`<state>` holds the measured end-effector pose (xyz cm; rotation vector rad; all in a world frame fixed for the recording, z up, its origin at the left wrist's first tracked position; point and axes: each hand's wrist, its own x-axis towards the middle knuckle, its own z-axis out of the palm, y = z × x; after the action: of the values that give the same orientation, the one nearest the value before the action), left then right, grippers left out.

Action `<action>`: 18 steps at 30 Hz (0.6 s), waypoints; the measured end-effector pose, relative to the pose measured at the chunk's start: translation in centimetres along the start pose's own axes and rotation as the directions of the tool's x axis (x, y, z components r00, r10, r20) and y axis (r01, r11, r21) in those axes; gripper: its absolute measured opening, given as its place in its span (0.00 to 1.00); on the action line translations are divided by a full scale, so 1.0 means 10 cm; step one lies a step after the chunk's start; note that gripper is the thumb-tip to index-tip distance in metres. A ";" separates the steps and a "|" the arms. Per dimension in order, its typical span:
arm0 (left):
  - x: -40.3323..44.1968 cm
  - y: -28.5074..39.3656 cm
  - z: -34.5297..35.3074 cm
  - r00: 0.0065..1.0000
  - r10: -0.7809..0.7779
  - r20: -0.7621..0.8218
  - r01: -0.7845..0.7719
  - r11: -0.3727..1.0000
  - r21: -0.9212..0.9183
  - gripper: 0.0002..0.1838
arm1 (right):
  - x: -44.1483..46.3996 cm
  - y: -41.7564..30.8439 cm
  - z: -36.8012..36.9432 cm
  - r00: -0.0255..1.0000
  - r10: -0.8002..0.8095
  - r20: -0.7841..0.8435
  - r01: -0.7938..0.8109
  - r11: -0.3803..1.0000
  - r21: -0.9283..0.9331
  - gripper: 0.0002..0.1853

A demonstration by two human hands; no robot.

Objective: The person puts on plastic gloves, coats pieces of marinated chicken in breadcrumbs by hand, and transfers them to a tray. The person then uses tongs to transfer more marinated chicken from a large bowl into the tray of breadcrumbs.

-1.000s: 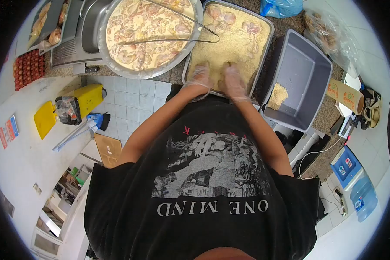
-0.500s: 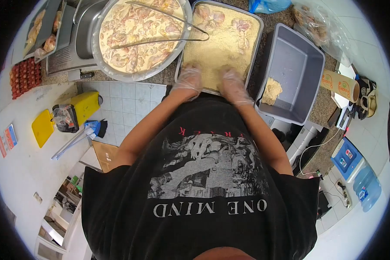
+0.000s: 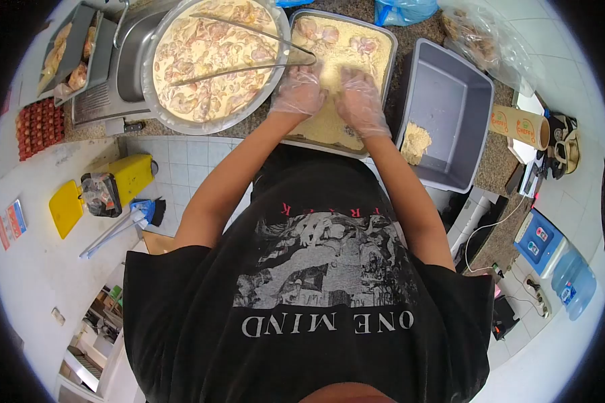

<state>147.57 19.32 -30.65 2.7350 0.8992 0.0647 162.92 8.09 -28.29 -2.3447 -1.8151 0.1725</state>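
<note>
A steel basin (image 3: 148,101) of raw chicken pieces (image 3: 212,60) in creamy batter sits at left, metal tongs (image 3: 249,68) stretching from it over the breading tray (image 3: 391,60). The person's gloved left hand (image 3: 299,93), near the bend of the tongs, has moved forward from the tray's near edge, as has the gloved right hand (image 3: 361,101) across a narrow gap. Both press into the breading (image 3: 329,127); whether the fingers pinch anything cannot be told. Inside the tray, pale yellow and powdery, the breading lies uneven, ragged along the near side, with pinkish meat pieces (image 3: 316,31) at the far side. At right, a gray tub (image 3: 450,94) holds a crumbly clump (image 3: 417,143).
</note>
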 end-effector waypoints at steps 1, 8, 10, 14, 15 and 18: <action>0.01 -0.01 0.02 1.000 0.021 -0.020 -0.020 0.999 0.038 0.40 | 0.02 -0.03 0.02 0.997 0.018 0.074 -0.014 0.999 -0.051 0.36; -0.36 0.05 -0.23 0.963 0.058 0.262 -0.055 0.998 -0.016 0.48 | -0.29 -0.09 -0.13 0.979 -0.096 0.180 0.104 0.994 -0.034 0.35; -0.52 0.03 -0.03 0.977 0.178 0.119 -0.181 0.983 0.013 0.50 | -0.46 -0.12 0.10 0.979 -0.199 0.037 0.202 0.971 -0.127 0.37; -0.42 -0.02 0.07 0.942 0.179 0.283 -0.172 0.984 -0.048 0.52 | -0.42 -0.03 0.35 0.959 -0.227 0.168 0.238 0.970 -0.050 0.40; -0.40 0.00 0.05 0.947 0.162 0.276 -0.160 0.987 -0.031 0.52 | -0.37 -0.04 0.24 0.952 -0.209 0.224 0.232 0.970 -0.079 0.41; -0.37 -0.03 0.03 0.952 0.128 0.276 -0.134 0.991 0.003 0.52 | -0.37 0.05 0.24 0.961 -0.142 0.237 0.159 0.986 -0.053 0.43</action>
<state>144.47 17.30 -30.89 2.7289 0.6435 -0.2959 162.03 4.52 -30.76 -2.3035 -2.1325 0.3820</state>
